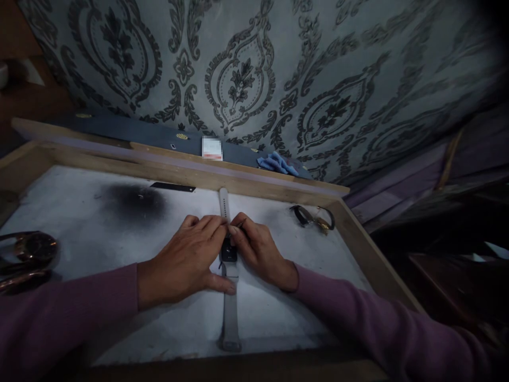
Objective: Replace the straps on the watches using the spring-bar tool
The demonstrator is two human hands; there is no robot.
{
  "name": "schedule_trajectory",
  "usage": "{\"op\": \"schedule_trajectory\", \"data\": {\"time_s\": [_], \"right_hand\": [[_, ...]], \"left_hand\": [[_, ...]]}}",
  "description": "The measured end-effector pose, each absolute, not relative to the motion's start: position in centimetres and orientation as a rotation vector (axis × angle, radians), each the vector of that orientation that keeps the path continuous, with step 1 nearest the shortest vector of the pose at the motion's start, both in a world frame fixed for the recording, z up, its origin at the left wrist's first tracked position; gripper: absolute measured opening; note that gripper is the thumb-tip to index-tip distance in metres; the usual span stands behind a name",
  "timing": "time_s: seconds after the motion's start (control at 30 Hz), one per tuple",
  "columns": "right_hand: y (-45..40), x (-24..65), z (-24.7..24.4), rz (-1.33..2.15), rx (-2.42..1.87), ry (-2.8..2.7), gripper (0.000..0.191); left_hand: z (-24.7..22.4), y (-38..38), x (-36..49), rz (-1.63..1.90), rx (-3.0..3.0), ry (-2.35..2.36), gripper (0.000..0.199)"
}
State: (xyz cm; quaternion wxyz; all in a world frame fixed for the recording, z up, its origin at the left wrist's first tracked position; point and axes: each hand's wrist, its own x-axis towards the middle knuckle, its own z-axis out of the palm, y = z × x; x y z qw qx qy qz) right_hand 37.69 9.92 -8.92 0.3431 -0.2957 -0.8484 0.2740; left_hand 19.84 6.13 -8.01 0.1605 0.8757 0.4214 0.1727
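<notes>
A smartwatch (228,251) with a dark square face lies on the white work surface, its light grey strap (230,318) stretched out lengthwise above and below. My left hand (194,254) steadies the watch from the left, thumb pressed on the lower strap and fingertips at the upper end of the case. At that same end, my right hand (258,246) is closed in a pinch against the left fingertips. Something thin and dark shows between its fingers, too small to make out. My fingers cover the joint between case and upper strap.
Wooden rims (191,170) frame the surface. A dark flat blade (173,187) lies at the back. Wristwatches (35,248) sit at the left edge, and another watch (314,218) at back right. Behind the rim are a blue cloth (277,163) and a small white box (212,148).
</notes>
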Motion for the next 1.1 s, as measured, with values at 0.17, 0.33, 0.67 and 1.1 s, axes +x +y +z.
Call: {"op": "schedule_trajectory", "data": {"time_s": [0.17, 0.33, 0.67, 1.1], "right_hand": [[9.94, 37.76, -9.06, 0.69, -0.769, -2.201, 0.018], [9.94, 37.81, -9.16, 0.685, -0.791, -2.196, 0.017], [9.93, 37.65, -8.99, 0.721, -0.786, -2.201, 0.017], [10.09, 37.8, -9.26, 0.778, -0.786, -2.169, 0.019]], "left_hand": [[-8.09, 6.15, 19.79, 0.498, 2.517, 1.208, 0.064], [-8.07, 6.13, 19.78, 0.501, 2.506, 1.201, 0.063], [-8.0, 6.13, 19.85, 0.475, 2.518, 1.21, 0.063], [-7.65, 6.05, 19.86, 0.471, 2.514, 1.21, 0.064]]}}
